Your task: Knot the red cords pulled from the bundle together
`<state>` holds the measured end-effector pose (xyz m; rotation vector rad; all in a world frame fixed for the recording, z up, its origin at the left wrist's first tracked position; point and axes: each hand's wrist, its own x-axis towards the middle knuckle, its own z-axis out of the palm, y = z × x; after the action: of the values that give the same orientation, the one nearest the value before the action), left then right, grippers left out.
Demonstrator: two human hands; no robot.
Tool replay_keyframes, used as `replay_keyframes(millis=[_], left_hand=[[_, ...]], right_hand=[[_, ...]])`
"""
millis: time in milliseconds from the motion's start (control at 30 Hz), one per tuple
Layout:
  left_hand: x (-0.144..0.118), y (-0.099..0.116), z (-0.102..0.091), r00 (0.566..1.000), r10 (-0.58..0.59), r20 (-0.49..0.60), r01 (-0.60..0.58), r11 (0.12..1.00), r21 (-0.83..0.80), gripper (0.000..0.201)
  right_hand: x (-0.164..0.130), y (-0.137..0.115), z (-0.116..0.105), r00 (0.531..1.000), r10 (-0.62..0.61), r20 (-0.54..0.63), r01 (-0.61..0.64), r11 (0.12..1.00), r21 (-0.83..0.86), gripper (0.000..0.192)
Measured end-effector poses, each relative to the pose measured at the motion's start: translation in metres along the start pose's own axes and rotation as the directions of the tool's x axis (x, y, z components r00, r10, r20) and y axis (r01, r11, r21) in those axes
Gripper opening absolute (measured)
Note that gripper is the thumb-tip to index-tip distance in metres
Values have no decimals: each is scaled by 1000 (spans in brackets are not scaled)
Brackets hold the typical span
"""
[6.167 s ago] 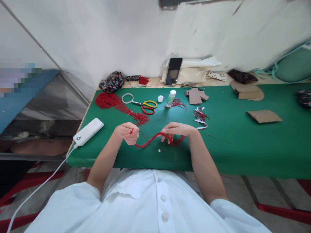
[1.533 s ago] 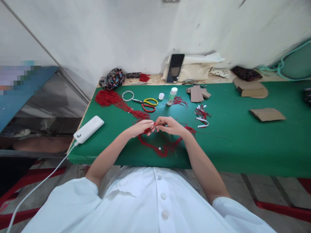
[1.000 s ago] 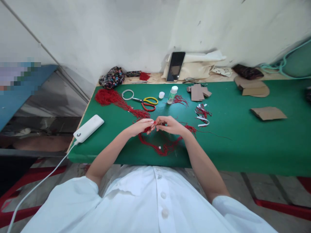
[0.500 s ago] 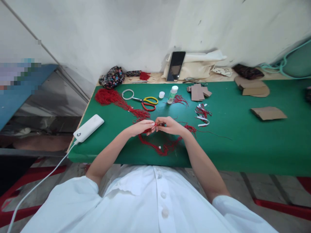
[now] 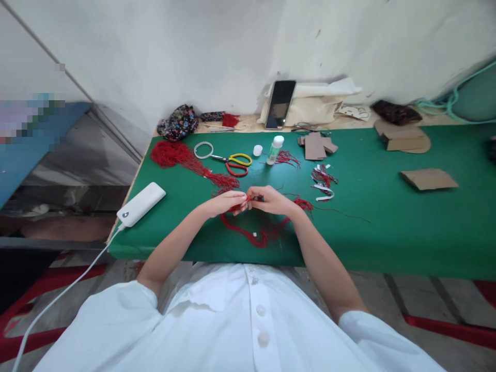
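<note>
My left hand (image 5: 228,202) and my right hand (image 5: 269,199) meet fingertip to fingertip over the green table cover. Both are closed on red yarn (image 5: 264,238), pinching it where the fingers come together; the exact spot is partly hidden. From my hands the strands hang in a loop on the near side and come out again beside my right wrist. A thick red bundle of yarn (image 5: 168,154) trails from the far left towards my left hand. Yellow-and-red-handled scissors (image 5: 237,163) lie beyond my hands, beside a pale ring (image 5: 203,150).
A glue bottle (image 5: 275,151) stands beyond my hands, with a white cap (image 5: 258,150) beside it. Yarn scraps (image 5: 324,181) and cardboard pieces (image 5: 315,146) lie to the right. A phone (image 5: 281,105) leans at the back. A white power bank (image 5: 141,204) with a cable lies left.
Hardly anything differs. My hands stay together on the red yarn, and the whole view has shifted very slightly.
</note>
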<state>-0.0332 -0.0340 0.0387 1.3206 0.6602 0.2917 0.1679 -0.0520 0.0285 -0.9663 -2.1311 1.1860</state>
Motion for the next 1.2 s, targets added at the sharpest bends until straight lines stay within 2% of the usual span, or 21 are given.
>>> replay_keyframes(millis=[733, 1200], left_hand=[[0, -2, -2, 999, 42, 24, -43, 998, 42, 34], [0, -2, -2, 1000, 19, 10, -20, 998, 52, 35]], right_hand=[[1, 1, 3, 997, 68, 28, -66, 996, -63, 11], [1, 3, 3, 997, 70, 32, -67, 993, -95, 11]])
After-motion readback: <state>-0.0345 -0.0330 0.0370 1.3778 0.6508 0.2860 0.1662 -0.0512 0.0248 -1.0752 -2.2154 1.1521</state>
